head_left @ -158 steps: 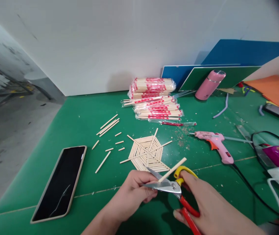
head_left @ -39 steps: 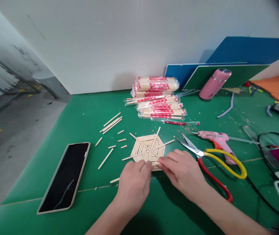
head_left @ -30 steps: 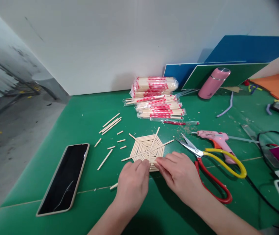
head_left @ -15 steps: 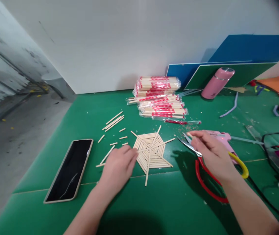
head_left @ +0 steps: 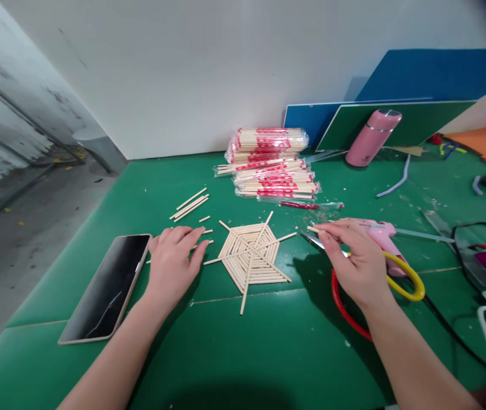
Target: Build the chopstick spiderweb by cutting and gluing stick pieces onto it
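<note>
My left hand (head_left: pixel 175 259) rests over several short cut pieces of chopstick, with thumb and fingers apart. Its fingers hide part of those pieces. To its right lies a flat spiderweb-like shape (head_left: pixel 249 250) made of pale chopstick lengths, with crossed sticks reaching past its rim. Between thumb and fingertips, my right hand (head_left: pixel 349 250) pinches a short chopstick piece (head_left: pixel 313 229). Beneath that hand are scissors with one red and one yellow handle (head_left: pixel 411 280), their blades pointing left. Behind the right hand sits a pink glue gun (head_left: pixel 386 233), partly covered.
A phone (head_left: pixel 106 290) lies left of my left hand. Wrapped chopstick bundles (head_left: pixel 271 165) are stacked by the white wall, and loose sticks (head_left: pixel 189 206) lie nearer. A pink bottle (head_left: pixel 373 138) stands before a green board (head_left: pixel 431 125). Cables (head_left: pixel 448 333) run along the right.
My left hand has moved left, off the web shape's edge to the short pieces, and its fingers have spread. My right hand still pinches a small piece. The view has shifted slightly.
</note>
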The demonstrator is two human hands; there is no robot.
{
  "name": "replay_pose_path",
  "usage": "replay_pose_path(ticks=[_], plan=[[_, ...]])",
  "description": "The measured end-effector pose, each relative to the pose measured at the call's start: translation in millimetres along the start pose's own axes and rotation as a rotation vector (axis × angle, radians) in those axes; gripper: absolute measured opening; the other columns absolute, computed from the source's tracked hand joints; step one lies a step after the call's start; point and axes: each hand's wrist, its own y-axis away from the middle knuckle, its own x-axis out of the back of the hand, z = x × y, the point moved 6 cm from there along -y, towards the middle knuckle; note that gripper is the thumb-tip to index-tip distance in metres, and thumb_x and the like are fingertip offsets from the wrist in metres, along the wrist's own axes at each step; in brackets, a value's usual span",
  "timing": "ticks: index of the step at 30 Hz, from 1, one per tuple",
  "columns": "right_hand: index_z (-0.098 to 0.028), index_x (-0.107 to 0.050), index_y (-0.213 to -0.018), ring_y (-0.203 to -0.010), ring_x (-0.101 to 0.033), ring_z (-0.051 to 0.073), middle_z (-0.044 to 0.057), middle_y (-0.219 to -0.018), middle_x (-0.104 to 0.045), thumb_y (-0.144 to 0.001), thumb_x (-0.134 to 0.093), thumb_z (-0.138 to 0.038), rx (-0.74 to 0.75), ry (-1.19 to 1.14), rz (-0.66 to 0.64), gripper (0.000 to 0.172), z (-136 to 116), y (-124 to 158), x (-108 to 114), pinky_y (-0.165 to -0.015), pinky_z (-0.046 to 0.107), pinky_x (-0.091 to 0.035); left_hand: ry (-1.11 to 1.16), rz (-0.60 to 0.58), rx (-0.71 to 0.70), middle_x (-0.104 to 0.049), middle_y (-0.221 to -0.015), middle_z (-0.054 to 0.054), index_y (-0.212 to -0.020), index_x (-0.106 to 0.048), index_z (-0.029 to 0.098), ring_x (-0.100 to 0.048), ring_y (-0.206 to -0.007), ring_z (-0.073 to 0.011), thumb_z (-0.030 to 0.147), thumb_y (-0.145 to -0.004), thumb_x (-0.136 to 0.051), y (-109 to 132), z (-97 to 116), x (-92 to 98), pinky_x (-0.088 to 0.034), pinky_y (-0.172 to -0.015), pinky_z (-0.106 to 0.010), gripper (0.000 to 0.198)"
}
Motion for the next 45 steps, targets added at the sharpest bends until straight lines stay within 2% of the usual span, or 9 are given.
replay_pose_path(ticks=[5, 8, 11, 15, 20, 27, 30, 36, 45], plan=[[-0.021, -0.056, -0.095, -0.077, -0.056, 0.016, 0.004, -0.086, -0.059, -0.082, -0.049, -0.028, 0.000, -0.080, -0.271, 0.016, -15.8, 9.3, -21.8, -0.069, 0.030, -0.046, 0.275, 0.139, -0.263, -0.059, -0.088, -0.007, -0.095, -0.058, 0.017, -0.051, -0.085, -0.0207, 0.022, -0.083, -0.045, 2.2, 69.9, 34.6, -0.036, -0.073, -0.036, 0.018], [-0.020, -0.050, -0.102, -0.075, -0.054, 0.015, 0.003, -0.084, -0.058, -0.082, -0.050, -0.027, 0.031, -0.115, -0.434, 0.021, -26.4, 17.9, -35.9, -0.068, 0.028, -0.045, 0.292, 0.043, -0.358, -0.059, -0.098, -0.009, -0.102, -0.055, 0.015, -0.048, -0.093, -0.0226, 0.018, -0.084, -0.041, 8.0, 103.9, 34.3, -0.032, -0.080, -0.041, 0.023], [-0.020, -0.046, -0.106, -0.078, -0.054, 0.014, 0.003, -0.086, -0.058, -0.082, -0.048, -0.025, 0.062, -0.140, -0.494, 0.025, -31.9, 24.0, -42.9, -0.072, 0.028, -0.045, 0.306, -0.093, -0.400, -0.061, -0.089, -0.007, -0.101, -0.054, 0.014, -0.049, -0.086, -0.0210, 0.017, -0.086, -0.037, 14.2, 116.9, 24.4, -0.031, -0.077, -0.039, 0.023], [-0.020, -0.047, -0.105, -0.079, -0.054, 0.014, 0.002, -0.087, -0.058, -0.082, -0.049, -0.025, 0.069, -0.124, -0.520, 0.023, -35.6, 27.0, -48.3, -0.073, 0.028, -0.045, 0.367, -0.205, -0.401, -0.061, -0.079, -0.005, -0.093, -0.057, 0.016, -0.049, -0.075, -0.0176, 0.016, -0.086, -0.035, 19.5, 111.7, 13.6, -0.031, -0.069, -0.035, 0.022], [-0.021, -0.049, -0.101, -0.084, -0.055, 0.016, 0.004, -0.094, -0.059, -0.081, -0.049, -0.025, 0.084, -0.055, -0.547, 0.020, -42.0, 24.2, -41.3, -0.074, 0.029, -0.045, 0.462, -0.149, -0.342, -0.060, -0.073, -0.003, -0.086, -0.059, 0.017, -0.051, -0.071, -0.0163, 0.014, -0.085, -0.038, 22.0, 96.6, 9.9, -0.032, -0.067, -0.033, 0.021], [-0.022, -0.054, -0.093, -0.073, -0.059, 0.019, 0.005, -0.085, -0.062, -0.080, -0.044, -0.032, -0.199, 0.492, -0.191, 0.019, 23.3, 44.7, 39.5, -0.064, 0.031, -0.047, 0.582, 0.017, -0.229, -0.062, -0.076, -0.003, -0.085, -0.059, 0.016, -0.054, -0.071, -0.0150, 0.014, -0.082, -0.045, 26.5, 80.0, 10.6, -0.036, -0.070, -0.032, 0.015], [-0.020, -0.054, -0.094, -0.080, -0.059, 0.023, 0.009, -0.097, -0.060, -0.079, -0.041, -0.034, -0.194, 0.688, -0.198, 0.024, 50.5, 61.9, 57.5, -0.065, 0.035, -0.047, 0.616, 0.065, -0.218, -0.062, -0.077, -0.003, -0.086, -0.059, 0.016, -0.054, -0.072, -0.0147, 0.014, -0.081, -0.047, 26.8, 78.0, 11.1, -0.038, -0.069, -0.032, 0.013], [-0.020, -0.055, -0.090, -0.073, -0.060, 0.026, 0.008, -0.086, -0.065, -0.080, -0.040, -0.034, -0.113, 0.940, -0.341, 0.024, 64.2, 63.4, 54.6, -0.059, 0.037, -0.047, 0.640, 0.083, -0.220, -0.062, -0.075, -0.003, -0.087, -0.057, 0.017, -0.053, -0.069, -0.0143, 0.013, -0.080, -0.047, 27.4, 76.2, 8.6, -0.039, -0.067, -0.032, 0.013], [-0.023, -0.051, -0.078, -0.050, -0.058, 0.021, 0.005, -0.069, -0.063, -0.082, -0.033, -0.034, -0.155, 0.928, -0.413, 0.022, 49.0, 61.9, 42.6, -0.040, 0.030, -0.040, 0.637, 0.092, -0.197, -0.062, -0.072, -0.001, -0.086, -0.059, 0.018, -0.054, -0.065, -0.0132, 0.014, -0.080, -0.048, 26.1, 72.7, 7.6, -0.040, -0.067, -0.030, 0.013]])
